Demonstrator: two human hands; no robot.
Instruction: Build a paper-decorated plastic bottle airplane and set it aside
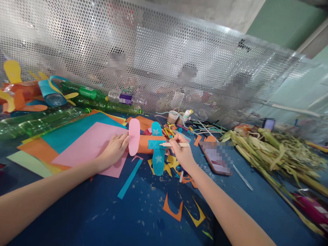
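The paper plane [145,148] lies on the blue bench [101,221], near the middle of the view and between the two hands. Its orange body has its long axis running left to right across the person's front, nearly level. The pink strip [134,136] crosses the left end and the longer blue strip [158,164], marked with pale stars, crosses farther right; both lie roughly square to the body, pointing toward and away from the person. A small blue label [153,145] with pale lettering sits along the body, its right side meeting the blue strip.

The left hand [114,150] reaches in over the pink sheet [92,145], its fingertips at the left edge of the pink strip; its thumb side is hard to make out, so I cannot tell whether that grip is apart or together. The right hand [182,150] has its grip clamped on a pale pen [183,145], whose tip points left, at the label.

Under the pink sheet are blue, orange, yellow and pale green sheets. A narrow blue offcut [130,178] lies just on the person's side of the plane, and curved orange [173,211] and yellow scraps [197,214] lie closer to the person. A phone [215,159] rests right of the right hand, with dry husks [281,155] beyond it. Green bottles [45,119] lie at the far left.
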